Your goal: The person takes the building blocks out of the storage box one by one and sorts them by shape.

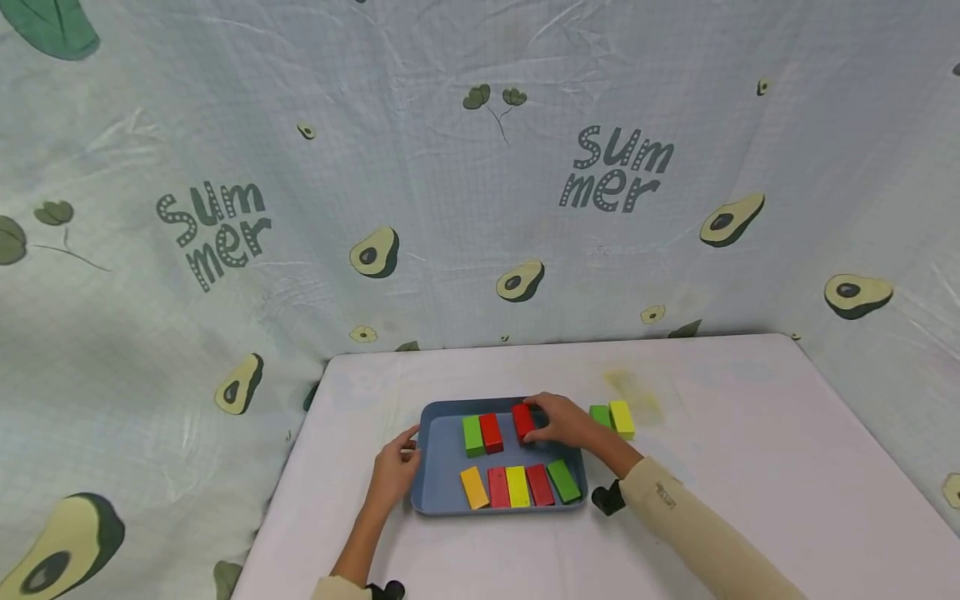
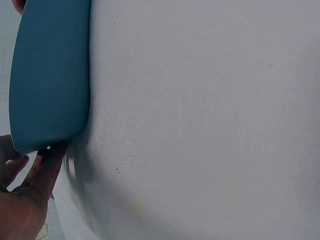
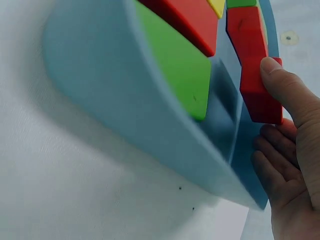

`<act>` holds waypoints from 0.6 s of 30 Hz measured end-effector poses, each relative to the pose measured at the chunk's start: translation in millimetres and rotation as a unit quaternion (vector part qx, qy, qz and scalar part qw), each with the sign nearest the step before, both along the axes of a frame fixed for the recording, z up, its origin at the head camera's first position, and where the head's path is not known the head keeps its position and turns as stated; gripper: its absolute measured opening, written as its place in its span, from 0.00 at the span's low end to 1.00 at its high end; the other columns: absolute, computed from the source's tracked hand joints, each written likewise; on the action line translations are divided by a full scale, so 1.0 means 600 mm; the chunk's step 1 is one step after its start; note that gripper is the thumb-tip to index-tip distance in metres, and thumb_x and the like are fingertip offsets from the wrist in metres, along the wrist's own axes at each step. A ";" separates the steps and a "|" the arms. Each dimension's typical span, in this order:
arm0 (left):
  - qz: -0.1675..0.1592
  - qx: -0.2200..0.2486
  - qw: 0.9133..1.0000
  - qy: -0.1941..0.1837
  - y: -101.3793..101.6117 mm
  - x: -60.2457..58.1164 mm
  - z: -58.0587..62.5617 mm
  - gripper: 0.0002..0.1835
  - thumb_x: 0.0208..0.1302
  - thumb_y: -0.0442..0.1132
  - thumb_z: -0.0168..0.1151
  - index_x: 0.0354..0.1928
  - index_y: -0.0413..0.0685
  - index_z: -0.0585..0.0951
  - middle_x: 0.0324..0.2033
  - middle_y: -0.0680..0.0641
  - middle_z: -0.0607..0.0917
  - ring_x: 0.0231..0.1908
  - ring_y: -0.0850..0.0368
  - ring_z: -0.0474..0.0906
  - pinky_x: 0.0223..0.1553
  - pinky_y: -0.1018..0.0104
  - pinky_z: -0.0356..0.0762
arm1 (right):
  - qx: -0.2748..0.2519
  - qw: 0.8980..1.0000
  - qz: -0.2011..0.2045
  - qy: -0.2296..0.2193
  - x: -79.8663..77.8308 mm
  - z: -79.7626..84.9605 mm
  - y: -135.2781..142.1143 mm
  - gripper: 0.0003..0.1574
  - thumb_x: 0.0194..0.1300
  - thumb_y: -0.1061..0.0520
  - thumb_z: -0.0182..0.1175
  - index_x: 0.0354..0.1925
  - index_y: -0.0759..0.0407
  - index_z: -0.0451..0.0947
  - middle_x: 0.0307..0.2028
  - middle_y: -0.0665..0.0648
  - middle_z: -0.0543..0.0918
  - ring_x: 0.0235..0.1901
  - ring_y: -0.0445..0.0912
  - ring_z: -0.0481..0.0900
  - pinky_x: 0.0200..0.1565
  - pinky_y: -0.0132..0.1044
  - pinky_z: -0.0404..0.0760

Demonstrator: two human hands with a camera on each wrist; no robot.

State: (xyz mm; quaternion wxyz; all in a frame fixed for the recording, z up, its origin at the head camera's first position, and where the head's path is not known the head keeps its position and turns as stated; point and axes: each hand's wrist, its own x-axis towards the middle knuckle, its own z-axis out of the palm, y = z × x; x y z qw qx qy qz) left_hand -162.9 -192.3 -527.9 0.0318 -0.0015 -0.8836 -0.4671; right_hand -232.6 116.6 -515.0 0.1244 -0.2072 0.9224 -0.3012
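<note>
R hand [image 1: 558,419] pinches a solid red rectangular block [image 1: 522,423], thumb on one side w/ fingers across from it, over the far right part of a blue-grey rectangular tray w/ raised walls [image 1: 442,502]; whether the block's base touches the floor of the tray, can't tell. Pinch grip prob. b/c the block is narrow & this leaves the left side clear of fingers. L hand [image 1: 395,473] is at the tray's left wall, fingers relaxed agst the outside, not wrapped round anything, prob. to keep the tray from sliding. Left of the held block, w/ a gap, stand a bright green rectangular block [image 1: 473,436] & a second red block [image 1: 491,433], side by side. Near row, l to r: orange-yellow block [image 1: 474,487], red, yellow [image 1: 517,486], red, green [image 1: 563,481]; middle three sit close & straight, both end ones skewed, prob. b/c nothing holds them square from outside. Row lies just inside the near wall, which may serve as a rough guide. Just right of the tray, on the white cloth-covered table [image 1: 720,467], are a loose green block [image 1: 599,415] & a loose yellow one [image 1: 622,419], prob. kept there for easy reach by R hand.
</note>
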 end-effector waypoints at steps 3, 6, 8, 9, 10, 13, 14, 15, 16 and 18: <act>0.001 -0.001 1.000 -0.002 0.000 0.000 -0.001 0.23 0.61 0.25 0.55 0.60 0.35 0.73 0.40 0.38 0.80 0.38 0.46 0.80 0.33 0.60 0.77 | 0.002 1.000 -0.007 -0.002 0.002 0.001 0.008 0.44 0.51 0.45 0.71 0.62 0.61 0.69 0.55 0.57 0.74 0.53 0.49 0.71 0.53 0.46 0.72; 0.003 -0.003 1.000 0.000 -0.001 0.000 0.001 0.23 0.60 0.25 0.55 0.60 0.35 0.73 0.40 0.38 0.80 0.39 0.46 0.80 0.34 0.59 0.77 | 0.001 1.000 -0.012 -0.004 0.001 0.003 0.013 0.44 0.51 0.45 0.71 0.62 0.60 0.69 0.56 0.57 0.74 0.53 0.49 0.71 0.54 0.46 0.71; 0.005 -0.003 1.000 -0.001 -0.001 0.000 0.002 0.23 0.60 0.25 0.55 0.60 0.35 0.73 0.40 0.38 0.80 0.39 0.45 0.80 0.34 0.59 0.77 | 0.000 1.000 -0.014 -0.003 0.001 0.003 0.015 0.44 0.51 0.45 0.72 0.62 0.61 0.69 0.56 0.58 0.74 0.53 0.50 0.71 0.55 0.47 0.70; 0.004 -0.002 1.000 -0.003 -0.001 0.000 0.002 0.23 0.61 0.25 0.55 0.60 0.35 0.73 0.40 0.38 0.80 0.39 0.45 0.80 0.34 0.58 0.77 | 0.000 1.000 -0.014 -0.004 0.002 0.004 0.016 0.45 0.51 0.45 0.72 0.62 0.61 0.69 0.56 0.58 0.74 0.53 0.50 0.71 0.55 0.47 0.70; 0.002 -0.001 1.000 -0.003 -0.001 0.001 0.003 0.23 0.61 0.25 0.55 0.60 0.35 0.73 0.40 0.37 0.80 0.39 0.45 0.80 0.34 0.58 0.77 | 0.001 1.000 -0.015 -0.003 0.002 0.003 0.018 0.45 0.51 0.45 0.72 0.62 0.61 0.69 0.56 0.58 0.74 0.53 0.50 0.71 0.55 0.47 0.70; -0.001 0.000 1.000 -0.002 -0.001 0.002 0.003 0.23 0.61 0.25 0.55 0.60 0.34 0.73 0.40 0.37 0.80 0.39 0.45 0.80 0.35 0.58 0.77 | 0.004 1.000 -0.016 -0.002 0.002 0.001 0.021 0.45 0.51 0.45 0.72 0.62 0.61 0.69 0.56 0.58 0.74 0.53 0.50 0.71 0.55 0.46 0.71; -0.003 0.002 1.000 -0.002 -0.001 0.002 0.004 0.23 0.61 0.25 0.55 0.60 0.34 0.73 0.40 0.36 0.80 0.39 0.44 0.80 0.35 0.58 0.77 | 0.005 1.000 -0.016 -0.001 0.002 0.001 0.023 0.45 0.51 0.45 0.72 0.62 0.61 0.69 0.56 0.58 0.74 0.53 0.50 0.71 0.54 0.46 0.71; -0.005 0.002 1.000 0.000 -0.001 0.002 0.004 0.23 0.61 0.25 0.55 0.60 0.33 0.72 0.40 0.36 0.80 0.39 0.44 0.80 0.35 0.58 0.77 | 0.004 1.000 -0.016 0.000 0.002 0.001 0.024 0.45 0.50 0.45 0.72 0.62 0.61 0.69 0.56 0.58 0.74 0.53 0.50 0.71 0.54 0.46 0.71; -0.006 0.002 1.000 0.000 0.000 0.002 0.004 0.23 0.61 0.25 0.55 0.60 0.33 0.72 0.40 0.36 0.80 0.39 0.44 0.80 0.35 0.58 0.77 | 0.003 1.000 -0.018 0.000 0.002 0.002 0.026 0.44 0.50 0.45 0.72 0.62 0.60 0.69 0.56 0.58 0.74 0.53 0.50 0.71 0.54 0.46 0.71; -0.003 0.001 1.000 0.000 0.000 0.001 0.003 0.23 0.61 0.25 0.55 0.60 0.34 0.73 0.40 0.37 0.80 0.39 0.45 0.80 0.35 0.58 0.78 | 0.001 1.000 -0.020 0.002 0.002 0.006 0.029 0.44 0.50 0.44 0.72 0.61 0.60 0.69 0.55 0.58 0.74 0.53 0.50 0.71 0.54 0.46 0.71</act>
